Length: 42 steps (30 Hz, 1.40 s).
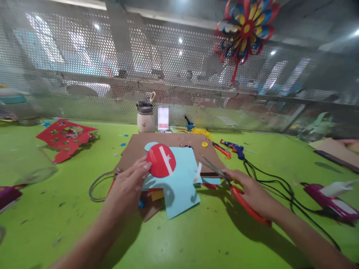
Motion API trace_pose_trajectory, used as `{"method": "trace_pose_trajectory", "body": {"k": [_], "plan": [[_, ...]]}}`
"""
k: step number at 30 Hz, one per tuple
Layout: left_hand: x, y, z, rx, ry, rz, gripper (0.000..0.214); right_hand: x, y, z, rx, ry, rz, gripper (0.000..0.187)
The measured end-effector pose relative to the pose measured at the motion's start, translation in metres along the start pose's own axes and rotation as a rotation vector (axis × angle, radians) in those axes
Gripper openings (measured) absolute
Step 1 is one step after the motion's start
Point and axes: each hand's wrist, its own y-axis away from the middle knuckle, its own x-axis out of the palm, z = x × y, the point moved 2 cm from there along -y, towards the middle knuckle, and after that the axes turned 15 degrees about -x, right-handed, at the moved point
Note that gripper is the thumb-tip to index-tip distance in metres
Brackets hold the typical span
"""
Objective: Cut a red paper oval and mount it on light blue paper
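Note:
My left hand [130,179] pinches the left edge of a red paper disc [158,160] that bears a pale diagonal strip. Beneath the disc lies a light blue paper sheet [182,190] with a cut-out edge, resting partly on brown cardboard [174,139]. In my right hand [249,186] is a pair of scissors [241,200] with red handles; the blades point up and left, apart from the disc. A white paper strip [198,172] curls near the blade tips. Behind the disc, a light blue round piece [151,145] shows in part.
A blue glue gun [234,147] and an orange cutter [222,150] lie right of the cardboard. Black cords [275,183] run toward a purple glue gun [332,203]. A bottle [145,117] and a phone [163,118] stand behind. Red cut paper [66,140] lies left.

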Motion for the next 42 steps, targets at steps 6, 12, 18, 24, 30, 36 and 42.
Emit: {"method": "trace_pose_trajectory", "body": {"k": [6, 12, 18, 24, 30, 36, 42], "plan": [[0.010, 0.012, -0.014, 0.048, 0.096, 0.153, 0.010, 0.004, -0.015, 0.023, -0.020, -0.176, -0.055, 0.056], [0.024, 0.010, 0.003, 0.013, -0.209, 0.216, 0.021, 0.013, -0.024, 0.051, -0.103, -0.180, -0.027, 0.054], [0.020, 0.004, 0.011, 0.029, -0.203, 0.129, 0.022, 0.018, -0.028, 0.039, -0.062, -0.188, -0.013, 0.057], [0.008, -0.006, 0.010, -0.054, -0.056, 0.087, 0.013, 0.019, -0.028, 0.021, 0.001, -0.186, -0.044, 0.055], [-0.007, -0.013, -0.004, -0.001, 0.011, 0.061, 0.018, 0.027, -0.022, 0.018, -0.028, -0.045, -0.048, 0.049], [-0.005, -0.016, 0.015, -0.087, -0.184, 0.101, 0.022, 0.037, -0.022, 0.001, 0.086, 0.313, 0.075, 0.038], [0.004, -0.020, 0.043, 0.100, -0.979, 0.390, 0.030, 0.035, -0.019, -0.010, 0.139, 0.420, 0.134, 0.041]]}}
